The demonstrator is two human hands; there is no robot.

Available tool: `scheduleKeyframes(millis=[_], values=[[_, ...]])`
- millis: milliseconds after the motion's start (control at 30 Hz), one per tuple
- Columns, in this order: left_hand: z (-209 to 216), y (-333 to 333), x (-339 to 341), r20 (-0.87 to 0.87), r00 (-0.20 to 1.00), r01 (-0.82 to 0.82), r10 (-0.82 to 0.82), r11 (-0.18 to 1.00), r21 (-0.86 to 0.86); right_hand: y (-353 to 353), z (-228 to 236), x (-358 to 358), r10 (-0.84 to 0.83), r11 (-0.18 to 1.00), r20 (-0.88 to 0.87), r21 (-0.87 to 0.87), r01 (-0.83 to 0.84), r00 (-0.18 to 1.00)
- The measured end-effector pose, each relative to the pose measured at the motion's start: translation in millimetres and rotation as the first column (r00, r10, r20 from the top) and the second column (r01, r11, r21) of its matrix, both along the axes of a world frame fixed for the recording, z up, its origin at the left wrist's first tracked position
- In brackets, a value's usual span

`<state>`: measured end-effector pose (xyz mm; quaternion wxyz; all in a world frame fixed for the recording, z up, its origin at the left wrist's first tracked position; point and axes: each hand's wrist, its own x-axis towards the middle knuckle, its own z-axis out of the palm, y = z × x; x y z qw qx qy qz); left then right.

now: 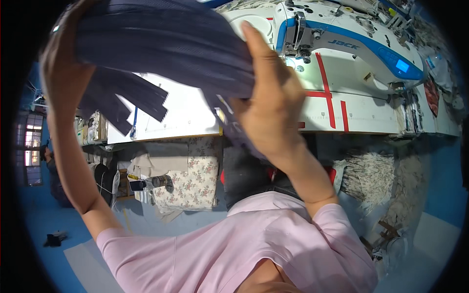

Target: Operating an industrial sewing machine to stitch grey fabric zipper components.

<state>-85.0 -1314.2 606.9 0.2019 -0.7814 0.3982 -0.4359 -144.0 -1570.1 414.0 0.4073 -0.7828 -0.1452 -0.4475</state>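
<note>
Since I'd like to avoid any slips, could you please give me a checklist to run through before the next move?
1. Left hand gripping the dark strips: ok, at their left end.
2. Right hand gripping them: ok, toward their right side.
3. Strip ends gathered together: not ok, some hang splayed.
4. Number of strips: cannot tell, they overlap.
5. Sewing machine display lit: ok, it glows blue.

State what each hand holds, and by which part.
A bundle of dark strips: left hand at its left side, right hand at its right side.
</note>
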Motion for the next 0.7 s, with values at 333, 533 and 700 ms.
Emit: scheduleKeyframes(millis=[333,533,700], values=[[-208.2,28.4,79.1,-0.297,0.950,-0.089,0.100,0.995,0.049,-48.7,-67.4,18.7,-0.235,0.692,-0.259,-0.721,-0.026,0.937],[-302.1,107.5,84.9,-0.449,0.792,-0.362,0.414,0.910,0.201,-43.2,-142.3,20.5,-0.188,0.683,-0.401,-0.709,-0.174,0.896],[-306.0,116.1,89.9,-0.224,0.706,-0.593,0.672,0.734,0.332,-16.7,-145.3,19.7,-0.161,0.792,-0.388,-0.600,-0.116,0.907]])
